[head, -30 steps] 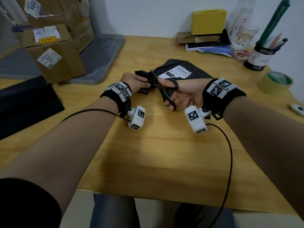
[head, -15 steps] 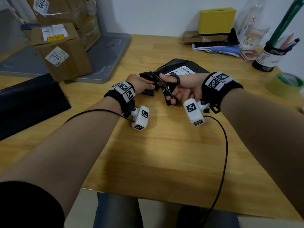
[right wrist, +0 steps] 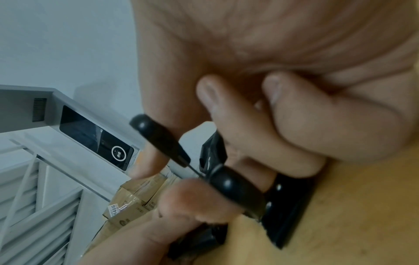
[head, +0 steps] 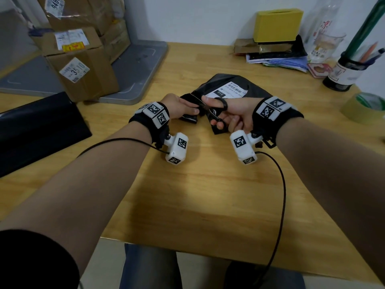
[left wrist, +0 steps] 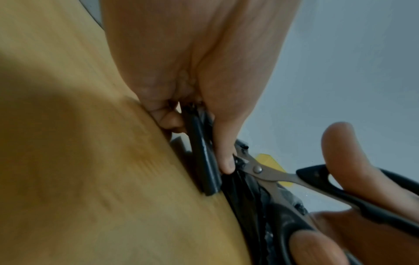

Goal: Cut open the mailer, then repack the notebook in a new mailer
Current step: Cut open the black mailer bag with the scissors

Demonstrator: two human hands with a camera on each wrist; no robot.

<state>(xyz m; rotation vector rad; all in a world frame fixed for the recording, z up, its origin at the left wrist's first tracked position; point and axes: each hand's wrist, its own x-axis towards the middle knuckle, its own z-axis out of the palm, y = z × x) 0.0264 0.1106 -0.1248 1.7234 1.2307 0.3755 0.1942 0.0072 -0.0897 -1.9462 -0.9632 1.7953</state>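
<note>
A black plastic mailer [head: 231,84] with a white shipping label [head: 230,90] lies on the wooden table [head: 198,184]. My left hand [head: 179,105] pinches the mailer's near-left folded edge [left wrist: 204,152] between thumb and fingers. My right hand [head: 231,113] grips black-handled scissors [head: 216,109], thumb through the upper loop and fingers through the lower one. The blades [left wrist: 251,165] sit in the mailer's plastic right beside my left thumb. In the right wrist view the scissors handles [right wrist: 226,181] stand close together. The notebook is hidden inside the mailer.
A flat black mailer [head: 35,126] lies at the left. Cardboard boxes [head: 81,63] stand on a grey tray [head: 135,65] at the back left. At the back right are a yellow box [head: 277,24], stacked papers [head: 277,57], a pen holder [head: 345,71] and a tape roll [head: 366,107].
The scissors' blades have closed into the mailer's edge, and both hands have drawn closer together over it. The head view has shifted slightly.
</note>
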